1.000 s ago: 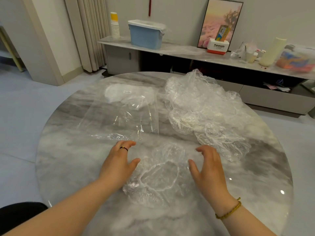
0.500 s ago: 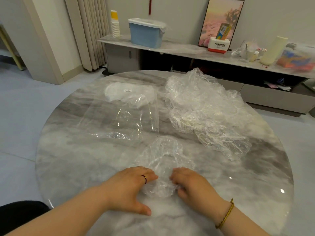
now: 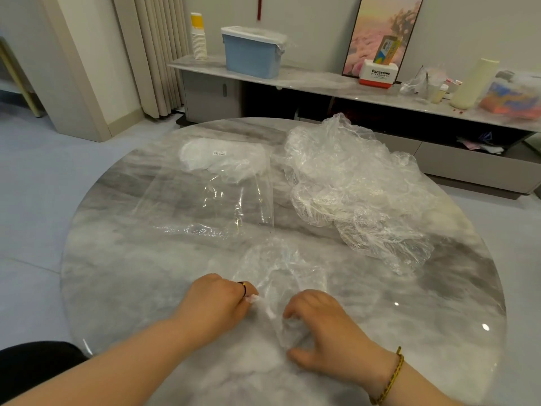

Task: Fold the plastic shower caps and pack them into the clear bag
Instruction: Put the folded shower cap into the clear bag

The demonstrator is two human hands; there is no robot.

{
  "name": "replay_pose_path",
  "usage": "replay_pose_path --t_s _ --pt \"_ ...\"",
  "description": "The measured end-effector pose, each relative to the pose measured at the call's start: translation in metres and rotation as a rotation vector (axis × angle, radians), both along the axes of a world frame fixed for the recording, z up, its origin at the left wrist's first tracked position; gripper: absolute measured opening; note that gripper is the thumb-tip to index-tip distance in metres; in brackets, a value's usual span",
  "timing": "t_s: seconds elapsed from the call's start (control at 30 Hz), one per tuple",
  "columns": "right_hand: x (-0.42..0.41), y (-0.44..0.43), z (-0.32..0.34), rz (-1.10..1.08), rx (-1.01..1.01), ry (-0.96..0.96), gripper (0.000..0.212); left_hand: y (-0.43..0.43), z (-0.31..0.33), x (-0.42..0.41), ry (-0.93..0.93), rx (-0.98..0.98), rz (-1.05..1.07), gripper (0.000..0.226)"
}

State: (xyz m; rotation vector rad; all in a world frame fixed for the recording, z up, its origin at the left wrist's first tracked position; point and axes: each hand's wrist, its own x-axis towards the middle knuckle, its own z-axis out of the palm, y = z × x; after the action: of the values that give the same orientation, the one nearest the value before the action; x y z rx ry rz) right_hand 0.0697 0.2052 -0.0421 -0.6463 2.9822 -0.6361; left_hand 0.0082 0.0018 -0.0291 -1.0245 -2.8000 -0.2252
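A single clear shower cap (image 3: 278,268) lies bunched on the round marble table (image 3: 117,273) near its front edge. My left hand (image 3: 216,303) pinches the cap's near edge with curled fingers. My right hand (image 3: 325,329) grips the same edge just to the right, fingers curled over the plastic. A loose heap of crumpled shower caps (image 3: 351,189) sits at the back right of the table. The flat clear bag (image 3: 210,194) lies at the back left, with white folded caps (image 3: 219,159) inside its far end.
Behind the table runs a low sideboard (image 3: 307,80) with a blue bin (image 3: 251,51), stacked paper cups (image 3: 198,36), a white box and a framed picture. Curtains hang at the back left. A dark object (image 3: 32,367) sits at the lower left.
Both hands came from flat beside the spread cap to its near edge and closed on it. The cap has been gathered narrower and pulled toward me.
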Motion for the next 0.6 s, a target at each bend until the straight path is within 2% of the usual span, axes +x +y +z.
replay_pose_path --t_s 0.1,0.17,0.27,0.3,0.37,0.43,0.47,0.53,0.6 --pt "-0.003 0.001 -0.003 -0.051 -0.081 0.012 0.022 0.003 0.004 0.004 -0.158 0.170 0.181 0.029" --pt "-0.008 0.002 -0.001 -0.170 -0.219 -0.033 0.033 0.003 0.002 0.004 -0.294 0.176 0.262 0.025" --pt "-0.017 0.001 0.002 -0.420 -0.427 -0.174 0.036 0.007 0.005 0.003 -0.333 0.209 0.337 0.031" --pt "-0.019 0.001 0.001 -0.475 -0.476 -0.219 0.033 0.007 0.007 0.002 -0.267 0.247 0.343 0.031" --pt "-0.021 -0.001 0.000 -0.529 -0.526 -0.287 0.024 0.009 0.001 -0.002 0.014 0.283 0.232 0.035" --pt "-0.022 -0.002 0.001 -0.529 -0.463 -0.262 0.019 0.014 -0.008 0.001 0.206 0.257 0.035 0.037" --pt "-0.022 -0.002 0.000 -0.505 -0.398 -0.228 0.023 0.018 -0.016 0.002 0.263 0.209 -0.051 0.039" --pt "-0.022 -0.001 -0.002 -0.452 -0.257 -0.183 0.036 0.024 -0.026 0.006 0.273 0.079 -0.169 0.042" --pt "-0.019 -0.007 0.000 -0.448 -0.087 -0.097 0.045 0.028 -0.034 0.006 0.222 -0.006 -0.181 0.040"
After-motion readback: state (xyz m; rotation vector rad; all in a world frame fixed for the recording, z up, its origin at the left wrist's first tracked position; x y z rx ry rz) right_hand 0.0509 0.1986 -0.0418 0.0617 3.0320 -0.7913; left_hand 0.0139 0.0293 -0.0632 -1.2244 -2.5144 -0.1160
